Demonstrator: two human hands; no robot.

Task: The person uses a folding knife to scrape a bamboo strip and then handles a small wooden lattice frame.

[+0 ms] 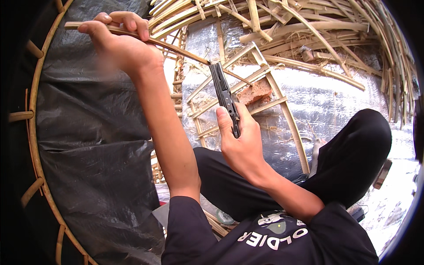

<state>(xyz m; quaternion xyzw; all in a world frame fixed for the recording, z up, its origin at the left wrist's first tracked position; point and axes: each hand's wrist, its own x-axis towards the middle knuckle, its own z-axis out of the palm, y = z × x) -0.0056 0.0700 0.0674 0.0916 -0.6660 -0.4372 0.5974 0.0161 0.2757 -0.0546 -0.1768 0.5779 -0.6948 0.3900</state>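
My left hand, raised at the upper left, has its fingers curled round a long split bamboo stick. The stick slants down to the right, its thin end beyond the tip of a slim black metal hand tool. Stick and tool cross or touch near that tip; exactly how is too small to tell. My right hand grips the tool's lower end, thumb along its side, pointing it up and away from me. Beneath them lies a ladder-like bamboo frame, with a reddish broken brick among its slats.
Many bamboo strips are heaped at the far side and upper right. Silvery sheeting covers the floor. Black plastic sheet spreads at the left, bordered by a curved bamboo pole. My bent leg is at the right.
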